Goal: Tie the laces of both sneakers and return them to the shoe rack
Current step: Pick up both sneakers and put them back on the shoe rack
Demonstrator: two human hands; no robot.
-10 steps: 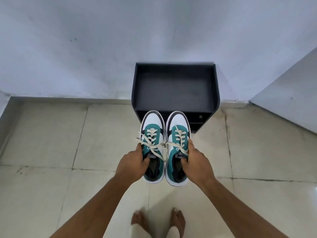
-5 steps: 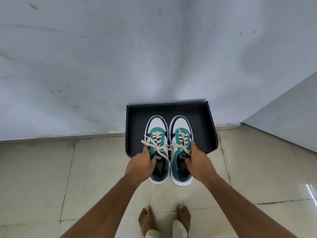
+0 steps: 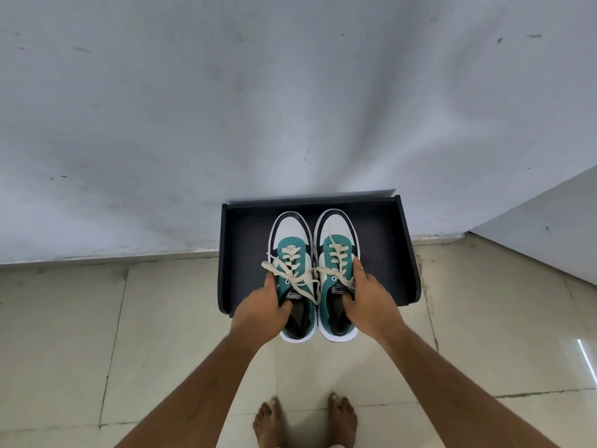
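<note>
Two teal, white and black sneakers with cream laces tied in bows sit side by side. My left hand (image 3: 263, 307) grips the left sneaker (image 3: 292, 250) at its collar, thumb inside the opening. My right hand (image 3: 368, 300) grips the right sneaker (image 3: 336, 240) the same way. Their toes lie over the top shelf of the black shoe rack (image 3: 387, 253); their heels stick out past the rack's front edge. Whether the soles touch the shelf I cannot tell.
The rack stands against a pale grey wall (image 3: 258, 108). A second wall face (image 3: 549, 227) angles in at the right. Beige floor tiles (image 3: 129, 334) spread around the rack. My bare feet (image 3: 307, 421) stand just in front of it.
Both hands carried the sneakers forward from in front of the rack to over its top shelf. I have stepped closer, so the rack looks nearer and is seen from above.
</note>
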